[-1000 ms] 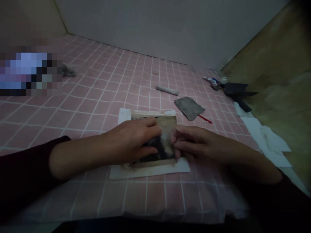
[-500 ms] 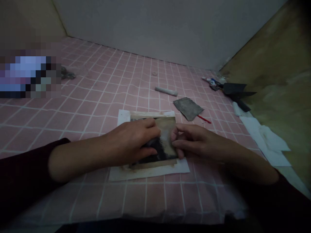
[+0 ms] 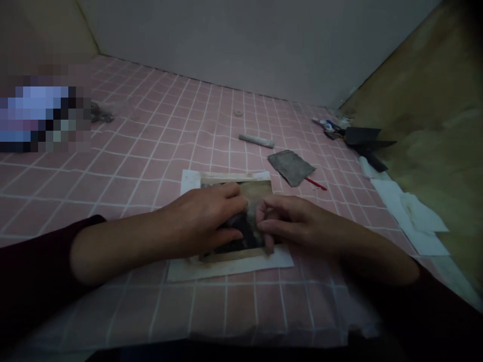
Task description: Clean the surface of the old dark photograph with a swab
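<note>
In front of me a small dark-and-tan picture (image 3: 252, 234) lies flat on a larger white sheet (image 3: 234, 270) with brownish stains along its borders. My left hand (image 3: 207, 216) rests over the picture's left half, fingers bent and thumb held apart; nothing shows in its grasp. Over the picture's right part is my right hand (image 3: 289, 221), its thumb and fingertips pinched together. Whatever those fingers hold, if anything, is too small or hidden to make out.
Beyond the picture lie a grey sandpaper-like piece (image 3: 290, 167), a red stick (image 3: 316, 184) and a grey roll (image 3: 256, 141). Dark tools (image 3: 362, 136) and white papers (image 3: 409, 206) line the right side. A pixelated patch (image 3: 37, 115) covers the far left. Pink checked cloth (image 3: 151, 136) covers the table.
My right hand has shifted left, from the picture's right edge further over it. My left hand stays nearly in place. The whole view has moved very slightly.
</note>
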### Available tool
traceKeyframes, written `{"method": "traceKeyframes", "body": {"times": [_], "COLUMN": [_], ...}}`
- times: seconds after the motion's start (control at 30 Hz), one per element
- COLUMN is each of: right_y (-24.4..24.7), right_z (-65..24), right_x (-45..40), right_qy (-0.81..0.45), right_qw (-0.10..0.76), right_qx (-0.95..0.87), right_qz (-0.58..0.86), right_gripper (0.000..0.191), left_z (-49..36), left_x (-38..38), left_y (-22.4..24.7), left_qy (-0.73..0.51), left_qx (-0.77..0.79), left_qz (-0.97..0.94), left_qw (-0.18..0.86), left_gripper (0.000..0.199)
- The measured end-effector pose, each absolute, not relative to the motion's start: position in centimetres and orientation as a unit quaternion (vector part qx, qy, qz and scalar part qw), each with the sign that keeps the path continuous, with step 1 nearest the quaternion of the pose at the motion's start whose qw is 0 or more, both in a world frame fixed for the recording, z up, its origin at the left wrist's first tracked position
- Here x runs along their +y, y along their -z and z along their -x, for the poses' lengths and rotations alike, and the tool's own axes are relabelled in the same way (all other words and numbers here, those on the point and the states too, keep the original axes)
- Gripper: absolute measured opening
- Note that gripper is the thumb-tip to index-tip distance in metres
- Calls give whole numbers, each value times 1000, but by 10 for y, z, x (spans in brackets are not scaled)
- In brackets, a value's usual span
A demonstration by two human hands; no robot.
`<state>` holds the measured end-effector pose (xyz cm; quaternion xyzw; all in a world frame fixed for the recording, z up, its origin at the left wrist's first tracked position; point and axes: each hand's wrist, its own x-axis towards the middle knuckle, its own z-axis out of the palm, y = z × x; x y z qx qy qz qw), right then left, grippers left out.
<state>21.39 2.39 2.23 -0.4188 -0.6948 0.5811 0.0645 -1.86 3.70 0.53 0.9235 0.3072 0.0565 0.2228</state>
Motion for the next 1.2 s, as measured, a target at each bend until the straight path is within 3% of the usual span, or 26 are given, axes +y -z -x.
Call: {"method": "traceKeyframes", "body": {"times": [0.2,0.5,0.7,0.83,1.1,1.2], "right_y": [-24,-24,-10,-7,-23,-22], "right_z": [-220,-224,-229,-223,-229,-227], "right_x": [25,24,29,29,27,27], "right_qy": [-562,-665,-706,-699,-662,-637], "right_qw": [51,40,91,104,26,43], "right_qx": [-692,-649,-585,-585,-633,-648], "right_qz": [451,367,388,398,401,415], "right_gripper": [10,14,18,21,17,16], "left_z": [18,19,20,20,19,19], "left_x": [37,37,36,35,37,36], "left_y": [-4,-6,-5,-5,-5,-5], "left_qy": [-66,-72,-80,-84,-90,-85], "left_qx": [300,294,296,292,291,290], "left_qz": [-926,-926,-926,-927,-927,-927], "left_qw": [219,226,220,219,220,222], "left_gripper": [20,20,19,20,20,19]}}
